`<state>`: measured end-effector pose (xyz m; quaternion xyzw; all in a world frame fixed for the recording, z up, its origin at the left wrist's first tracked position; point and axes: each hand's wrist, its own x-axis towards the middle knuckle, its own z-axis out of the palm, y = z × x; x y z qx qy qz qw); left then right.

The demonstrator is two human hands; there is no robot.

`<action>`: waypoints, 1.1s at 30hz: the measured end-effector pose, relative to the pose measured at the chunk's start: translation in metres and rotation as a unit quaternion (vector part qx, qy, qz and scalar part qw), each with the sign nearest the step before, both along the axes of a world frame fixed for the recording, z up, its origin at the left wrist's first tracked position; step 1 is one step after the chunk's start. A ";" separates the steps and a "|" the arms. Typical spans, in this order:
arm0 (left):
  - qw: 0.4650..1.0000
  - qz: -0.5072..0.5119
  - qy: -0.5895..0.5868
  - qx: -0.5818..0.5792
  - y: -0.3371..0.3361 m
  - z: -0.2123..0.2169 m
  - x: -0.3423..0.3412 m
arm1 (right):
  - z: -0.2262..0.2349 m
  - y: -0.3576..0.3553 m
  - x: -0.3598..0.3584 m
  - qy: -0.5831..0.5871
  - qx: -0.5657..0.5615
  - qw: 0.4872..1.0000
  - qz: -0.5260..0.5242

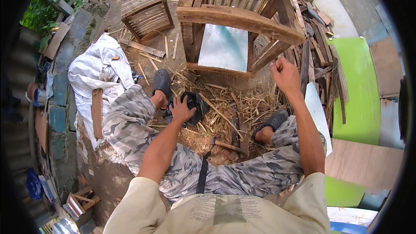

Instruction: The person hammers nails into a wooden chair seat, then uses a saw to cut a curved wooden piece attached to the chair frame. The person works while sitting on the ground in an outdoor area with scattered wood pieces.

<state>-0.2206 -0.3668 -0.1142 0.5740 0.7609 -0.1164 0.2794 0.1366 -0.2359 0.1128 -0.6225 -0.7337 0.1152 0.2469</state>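
- Your left hand (181,110) is down on a black, crumpled piece of cloth-like material (196,105) lying on the straw-littered ground (225,112) between your feet; the fingers are spread over its left part and look to be closing on it, though you cannot tell whether they have a firm hold.
- That black piece sits just right of your left dark rubber clog (162,81), and reaches out to the right from under your palm, towards the middle of the straw.
- Your right hand (285,74) is raised and well apart from it, fingers curled loosely, at the lower right corner of the weathered wooden frame (236,17); whether it pinches a thin stalk there cannot be told.
- The frame stands straight ahead of you, with a pale grey sheet panel (223,47) inside it.
- Your left hand is by far the nearer to the black piece; your right is nearer the frame.
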 end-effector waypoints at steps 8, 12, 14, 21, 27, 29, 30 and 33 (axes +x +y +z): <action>0.995 0.036 0.004 -0.087 -0.032 -0.037 0.016 | -0.034 -0.026 0.022 -0.069 -0.053 0.996 0.025; 0.993 -0.078 -0.003 -0.083 -0.025 -0.058 0.002 | -0.042 -0.029 0.048 -0.043 -0.031 0.999 -0.004; 0.993 -0.089 -0.039 -0.069 -0.021 -0.054 0.012 | -0.043 -0.035 0.067 -0.044 -0.043 0.997 -0.041; 0.994 -0.105 -0.014 -0.027 -0.015 -0.008 0.064 | -0.047 -0.080 0.099 -0.084 -0.130 0.975 -0.158; 0.974 -0.197 -0.076 0.078 -0.017 0.003 0.108 | -0.064 -0.126 0.174 -0.186 -0.204 0.930 -0.244; 0.966 -0.212 -0.098 0.110 -0.016 -0.001 0.113 | -0.062 -0.129 0.192 -0.156 -0.222 0.919 -0.285; 0.964 -0.213 -0.114 0.113 -0.021 -0.005 0.118 | -0.072 -0.136 0.204 -0.122 -0.225 0.909 -0.329; 0.957 -0.234 -0.131 0.114 -0.029 -0.010 0.126 | -0.136 -0.167 0.242 -0.077 -0.247 0.889 -0.379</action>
